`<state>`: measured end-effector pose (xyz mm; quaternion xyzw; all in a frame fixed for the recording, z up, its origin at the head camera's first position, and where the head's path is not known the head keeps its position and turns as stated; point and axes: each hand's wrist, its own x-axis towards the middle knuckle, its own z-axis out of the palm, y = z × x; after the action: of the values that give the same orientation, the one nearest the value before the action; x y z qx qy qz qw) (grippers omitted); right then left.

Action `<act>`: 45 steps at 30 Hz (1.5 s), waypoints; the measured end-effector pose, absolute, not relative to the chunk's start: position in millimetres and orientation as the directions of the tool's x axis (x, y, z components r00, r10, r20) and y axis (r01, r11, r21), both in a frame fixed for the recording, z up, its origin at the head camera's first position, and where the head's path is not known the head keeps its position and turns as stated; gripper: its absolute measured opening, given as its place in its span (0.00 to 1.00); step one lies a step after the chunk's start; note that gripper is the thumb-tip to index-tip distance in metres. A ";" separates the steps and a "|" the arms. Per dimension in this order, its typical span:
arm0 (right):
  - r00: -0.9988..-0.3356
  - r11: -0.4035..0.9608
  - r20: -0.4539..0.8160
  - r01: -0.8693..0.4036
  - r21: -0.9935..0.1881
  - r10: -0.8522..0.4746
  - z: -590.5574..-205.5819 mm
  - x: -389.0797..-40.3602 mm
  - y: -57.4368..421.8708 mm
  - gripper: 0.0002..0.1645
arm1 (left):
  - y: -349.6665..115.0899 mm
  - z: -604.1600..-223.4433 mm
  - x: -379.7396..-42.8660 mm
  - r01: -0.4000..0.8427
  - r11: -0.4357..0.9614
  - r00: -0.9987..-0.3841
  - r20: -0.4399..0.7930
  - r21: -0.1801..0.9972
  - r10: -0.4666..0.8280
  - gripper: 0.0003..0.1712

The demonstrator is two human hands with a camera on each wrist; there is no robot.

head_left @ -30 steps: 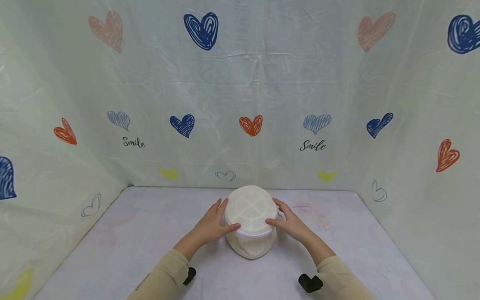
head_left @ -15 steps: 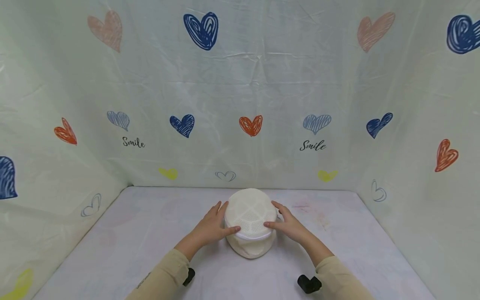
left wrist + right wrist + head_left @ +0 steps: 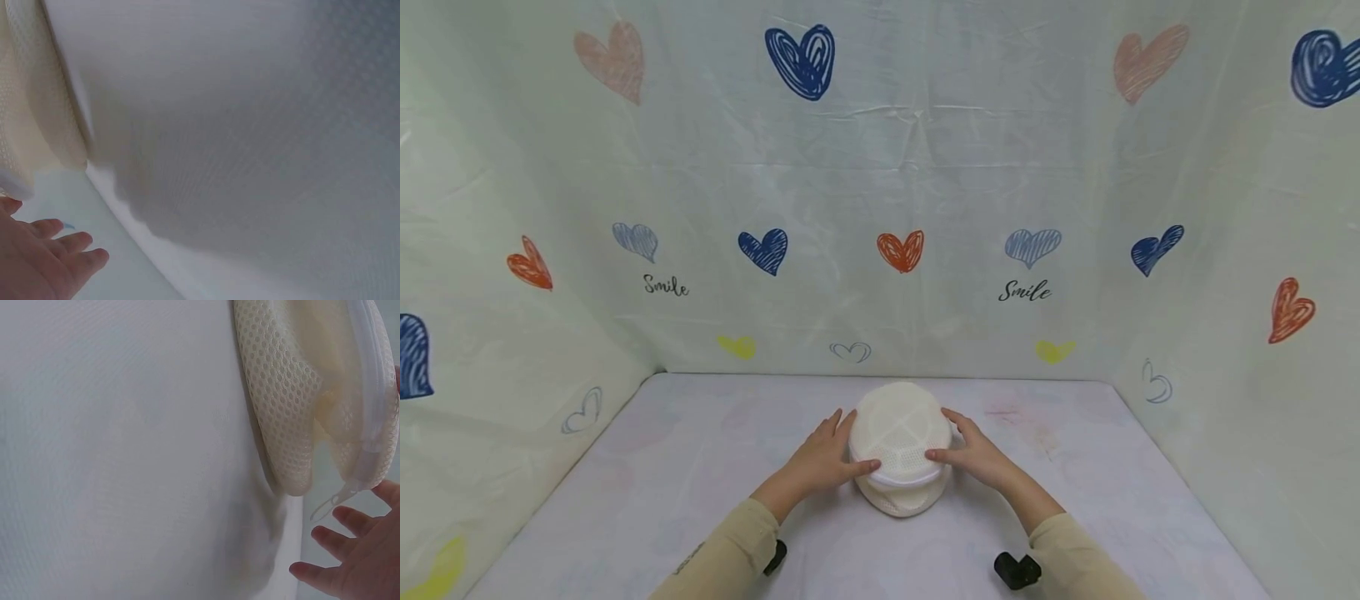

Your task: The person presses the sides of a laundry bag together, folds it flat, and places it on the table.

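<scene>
In the head view a cream mesh laundry bag (image 3: pixel 901 433) stands on the table, its round top tilted toward me and its lower body slumped into folds. A white zipper band (image 3: pixel 369 375) runs round the upper rim, with a small looped pull (image 3: pixel 330 503) at its end. My left hand (image 3: pixel 820 457) touches the bag's left side, thumb on the front rim. On the other side my right hand (image 3: pixel 981 454) rests its thumb on the top and its index finger at the far edge. Both hands' other fingers are straight and spread, apart from the bag.
A pale cloth covers the table (image 3: pixel 700 442). Behind and on both sides hangs a white curtain (image 3: pixel 962 183) printed with hearts and "Smile". Black wrist devices (image 3: pixel 1017 571) show beneath the beige sleeves (image 3: pixel 730 546).
The bag's top has sunk lower and its body has become shorter and more folded. Both hands have moved slightly down with it, staying at its sides.
</scene>
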<state>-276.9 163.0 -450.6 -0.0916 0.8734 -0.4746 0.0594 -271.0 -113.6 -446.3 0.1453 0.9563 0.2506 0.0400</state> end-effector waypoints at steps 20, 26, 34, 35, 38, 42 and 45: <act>-0.973 0.576 -0.037 -0.103 -0.811 -0.226 -463.3 -279.3 167.2 0.57 | -113.1 -451.6 -267.2 0.284 0.856 -0.950 0.005 0.431 0.312 0.61; -0.972 0.579 -0.033 -0.111 -0.808 -0.233 -466.4 -280.8 168.8 0.57 | -113.1 -453.5 -266.4 0.279 0.858 -0.950 -0.006 0.431 0.312 0.61; -0.972 0.581 -0.022 -0.122 -0.805 -0.235 -467.2 -281.7 170.2 0.56 | -112.5 -457.8 -267.0 0.286 0.865 -0.947 -0.014 0.411 0.320 0.61; -0.972 0.582 -0.021 -0.123 -0.804 -0.235 -467.3 -281.9 170.2 0.56 | -112.5 -457.7 -266.9 0.286 0.866 -0.947 -0.016 0.410 0.320 0.61; -0.973 0.586 -0.018 -0.124 -0.800 -0.231 -467.5 -282.1 169.9 0.56 | -112.3 -458.2 -267.5 0.285 0.868 -0.947 -0.020 0.406 0.321 0.61; -0.974 0.589 -0.014 -0.125 -0.799 -0.226 -468.8 -282.7 169.8 0.56 | -112.4 -459.0 -268.2 0.281 0.870 -0.947 -0.028 0.405 0.319 0.61; -0.975 0.589 -0.007 -0.130 -0.797 -0.224 -470.2 -283.5 170.4 0.56 | -112.5 -459.5 -268.6 0.278 0.872 -0.948 -0.032 0.402 0.317 0.61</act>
<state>-283.5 170.4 -470.2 -0.0992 0.8899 -0.4421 0.0532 -268.6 -112.5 -459.5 0.1540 0.9664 0.2002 0.0483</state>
